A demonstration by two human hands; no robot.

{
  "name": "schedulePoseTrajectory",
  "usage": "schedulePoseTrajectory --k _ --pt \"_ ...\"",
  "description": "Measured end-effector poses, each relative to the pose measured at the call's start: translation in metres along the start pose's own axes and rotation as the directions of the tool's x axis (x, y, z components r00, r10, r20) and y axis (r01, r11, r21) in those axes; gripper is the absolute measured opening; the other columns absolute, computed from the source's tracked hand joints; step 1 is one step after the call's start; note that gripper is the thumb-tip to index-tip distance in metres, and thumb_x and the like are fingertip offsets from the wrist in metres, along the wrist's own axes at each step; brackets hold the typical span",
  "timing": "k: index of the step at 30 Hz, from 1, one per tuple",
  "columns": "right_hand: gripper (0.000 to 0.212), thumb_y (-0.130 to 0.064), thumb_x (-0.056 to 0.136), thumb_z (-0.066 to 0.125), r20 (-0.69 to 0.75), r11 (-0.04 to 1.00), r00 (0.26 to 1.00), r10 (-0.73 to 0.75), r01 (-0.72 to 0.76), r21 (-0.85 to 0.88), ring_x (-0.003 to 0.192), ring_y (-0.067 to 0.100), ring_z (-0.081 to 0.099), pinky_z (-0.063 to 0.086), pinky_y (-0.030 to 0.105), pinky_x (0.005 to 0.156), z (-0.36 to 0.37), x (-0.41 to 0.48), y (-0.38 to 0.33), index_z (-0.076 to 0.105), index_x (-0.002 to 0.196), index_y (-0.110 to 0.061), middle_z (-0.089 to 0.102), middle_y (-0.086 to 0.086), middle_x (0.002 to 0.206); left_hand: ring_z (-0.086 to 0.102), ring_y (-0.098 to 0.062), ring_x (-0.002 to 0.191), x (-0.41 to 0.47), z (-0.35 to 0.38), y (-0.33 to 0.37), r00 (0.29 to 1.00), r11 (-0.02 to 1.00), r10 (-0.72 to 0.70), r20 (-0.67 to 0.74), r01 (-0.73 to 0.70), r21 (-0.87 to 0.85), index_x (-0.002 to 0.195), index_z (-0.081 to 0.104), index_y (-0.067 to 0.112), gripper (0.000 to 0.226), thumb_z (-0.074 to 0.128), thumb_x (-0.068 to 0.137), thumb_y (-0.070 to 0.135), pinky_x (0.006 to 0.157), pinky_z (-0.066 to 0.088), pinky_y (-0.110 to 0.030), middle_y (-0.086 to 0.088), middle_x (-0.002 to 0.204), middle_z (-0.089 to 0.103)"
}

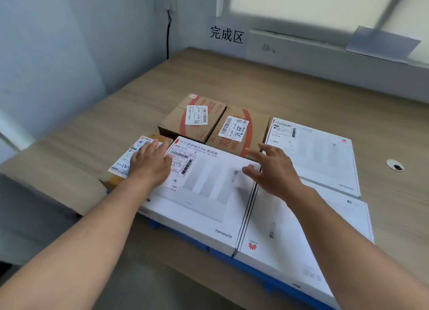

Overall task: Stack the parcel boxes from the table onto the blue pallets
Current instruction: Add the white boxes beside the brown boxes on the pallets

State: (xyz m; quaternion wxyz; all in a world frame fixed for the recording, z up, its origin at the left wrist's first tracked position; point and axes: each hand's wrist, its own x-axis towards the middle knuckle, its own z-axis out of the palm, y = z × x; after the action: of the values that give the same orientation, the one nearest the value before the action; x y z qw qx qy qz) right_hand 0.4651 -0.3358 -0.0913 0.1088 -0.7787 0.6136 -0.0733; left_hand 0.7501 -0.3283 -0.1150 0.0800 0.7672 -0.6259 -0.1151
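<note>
Several parcel boxes lie flat on the blue pallet (185,237), whose edge shows below them. A white router box (209,193) sits at the near left, another white box (278,240) beside it on the right, and a third white box (313,156) behind that. Two brown cardboard boxes, one on the left (183,119) and one on the right (253,128), stand at the back. A small brown parcel (125,163) with a white label lies at the left. My left hand (151,163) rests flat across the small parcel and the router box. My right hand (274,168) hovers open over the seam between the white boxes.
The pallet lies on a wood-look surface (255,82) in a corner. Pale walls close the left and back, with a black cable (168,38) hanging down the corner. A round cable grommet (395,165) sits at the right. Bare wood surface lies beyond the boxes.
</note>
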Motion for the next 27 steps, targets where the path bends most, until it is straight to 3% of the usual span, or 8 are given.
schedulePoseTrajectory --k 4,7,11,19,24,27 --pt "0.058 -0.057 0.090 0.050 0.080 0.988 0.986 -0.146 0.149 -0.041 0.143 0.023 0.018 0.015 0.039 0.117 0.015 -0.008 -0.044 0.036 0.144 -0.041 0.023 0.000 0.157 0.008 -0.022 0.145 -0.022 -0.008 -0.044 0.993 0.994 -0.111 0.036 0.111 0.011 0.146 0.029 0.033 0.045 0.027 0.101 0.033 0.115 0.010 -0.039 0.002 0.159 0.014" --pt "0.061 -0.060 0.089 0.050 0.148 0.977 0.968 -0.203 0.211 -0.042 0.145 0.023 0.015 0.012 0.041 0.118 0.026 -0.014 -0.067 0.033 0.145 -0.043 0.019 0.000 0.159 0.007 -0.022 0.145 -0.033 -0.006 -0.066 0.993 0.996 -0.071 0.097 0.065 0.059 0.146 0.028 0.037 0.045 0.029 0.101 0.033 0.117 0.010 -0.039 0.003 0.159 0.012" --pt "0.058 -0.062 0.088 0.049 0.250 0.969 0.944 -0.214 0.237 -0.067 0.142 0.022 0.018 0.014 0.042 0.115 0.038 -0.017 -0.079 0.035 0.142 -0.046 0.025 0.000 0.155 0.009 -0.022 0.145 -0.041 -0.008 -0.080 0.992 0.997 -0.027 0.121 0.018 0.074 0.146 0.028 0.039 0.045 0.030 0.101 0.035 0.117 0.012 -0.040 0.004 0.159 0.012" --pt "0.058 -0.058 0.090 0.050 0.267 0.975 0.947 -0.180 0.208 -0.079 0.142 0.024 0.019 0.016 0.043 0.114 0.038 -0.019 -0.086 0.034 0.144 -0.043 0.025 0.002 0.155 0.009 -0.024 0.145 -0.047 -0.019 -0.078 0.983 0.994 -0.016 0.181 -0.003 0.108 0.147 0.024 0.040 0.046 0.028 0.101 0.040 0.116 0.013 -0.042 0.003 0.159 0.011" --pt "0.066 -0.053 0.091 0.052 0.142 0.979 0.978 -0.152 0.168 -0.113 0.144 0.024 0.018 0.016 0.041 0.115 0.032 -0.027 -0.090 0.029 0.149 -0.033 0.022 0.003 0.158 0.016 -0.025 0.143 -0.055 -0.023 -0.059 1.000 0.996 -0.019 0.014 0.018 0.092 0.147 0.026 0.032 0.051 0.035 0.098 0.039 0.112 0.019 -0.043 -0.001 0.158 0.016" --pt "0.057 -0.044 0.093 0.052 0.031 0.982 0.990 -0.137 0.140 -0.126 0.138 0.024 0.028 0.025 0.039 0.112 0.025 -0.037 -0.090 0.036 0.146 -0.028 0.034 0.004 0.151 0.022 -0.025 0.141 -0.065 -0.022 -0.036 0.992 0.996 0.089 -0.088 -0.088 0.013 0.147 0.029 0.026 0.054 0.040 0.097 0.042 0.111 0.021 -0.043 -0.002 0.155 0.024"
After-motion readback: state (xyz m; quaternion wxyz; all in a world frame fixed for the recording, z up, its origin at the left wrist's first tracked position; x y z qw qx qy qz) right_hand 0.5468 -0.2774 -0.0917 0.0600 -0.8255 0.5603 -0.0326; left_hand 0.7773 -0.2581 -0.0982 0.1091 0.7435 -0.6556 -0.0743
